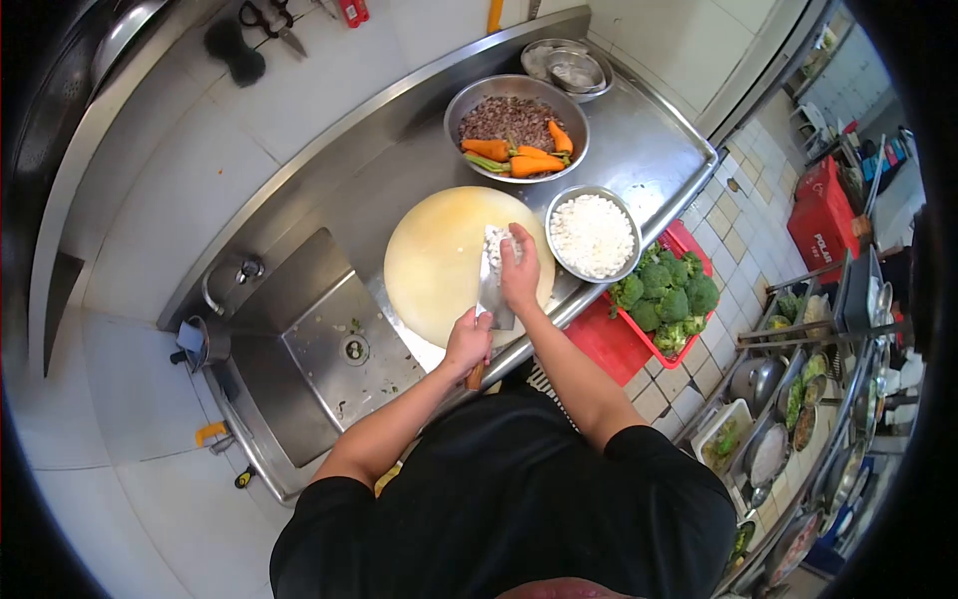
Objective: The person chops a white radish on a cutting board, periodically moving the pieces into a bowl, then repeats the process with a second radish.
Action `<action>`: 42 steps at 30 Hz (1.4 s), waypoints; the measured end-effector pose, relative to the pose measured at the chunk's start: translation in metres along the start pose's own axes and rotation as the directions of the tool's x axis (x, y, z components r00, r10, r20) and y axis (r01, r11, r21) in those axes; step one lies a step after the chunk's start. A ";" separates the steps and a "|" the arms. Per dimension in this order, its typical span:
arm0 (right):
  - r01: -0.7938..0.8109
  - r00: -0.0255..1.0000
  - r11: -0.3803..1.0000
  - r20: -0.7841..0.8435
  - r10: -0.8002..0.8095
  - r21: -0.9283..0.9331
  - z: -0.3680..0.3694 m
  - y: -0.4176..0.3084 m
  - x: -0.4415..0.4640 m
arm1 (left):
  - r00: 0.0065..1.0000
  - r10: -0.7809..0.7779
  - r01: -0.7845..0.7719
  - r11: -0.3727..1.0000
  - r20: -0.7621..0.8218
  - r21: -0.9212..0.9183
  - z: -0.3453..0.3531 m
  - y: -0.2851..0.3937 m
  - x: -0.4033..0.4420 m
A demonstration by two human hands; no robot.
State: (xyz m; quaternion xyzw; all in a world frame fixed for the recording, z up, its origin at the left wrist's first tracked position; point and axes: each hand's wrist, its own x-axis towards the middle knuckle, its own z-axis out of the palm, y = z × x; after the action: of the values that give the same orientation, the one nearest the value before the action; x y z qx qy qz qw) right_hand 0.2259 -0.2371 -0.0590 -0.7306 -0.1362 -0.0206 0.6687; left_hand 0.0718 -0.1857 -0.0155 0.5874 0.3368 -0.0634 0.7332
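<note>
My left hand (468, 345) is closed around the wooden handle of a cleaver (492, 292), whose broad blade lies over a round, thick cutting board (429, 265). A small heap of white diced pieces (496, 240) sits at the far end of the blade. My right hand (519, 272) is curled against this heap from the right, thumb and fingers bent round its edge. The fingers' inner side is partly hidden. Just right of the board stands a metal bowl (551, 222) filled with similar white diced pieces (593, 236).
Behind the board, a metal bowl (454, 112) holds carrots (534, 164) and dark reddish chopped pieces (507, 118). Smaller bowls (576, 70) stand farther back. A sink (299, 399) lies left. Broccoli (664, 290) fills a red crate (689, 240) beyond the counter edge; shelves with food are right.
</note>
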 end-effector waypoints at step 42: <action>0.568 0.763 0.604 0.633 -0.131 -0.560 -0.015 0.048 0.004 | 0.977 -0.026 0.070 0.976 -0.213 0.204 -0.144 -0.017 -0.064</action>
State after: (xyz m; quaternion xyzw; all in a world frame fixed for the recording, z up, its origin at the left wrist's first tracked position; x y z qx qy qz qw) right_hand 0.2424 -0.2543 -0.1030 -0.8643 -0.4425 -0.0064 0.2390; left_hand -0.0462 -0.0804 -0.0051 0.6567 0.4177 -0.0543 0.6256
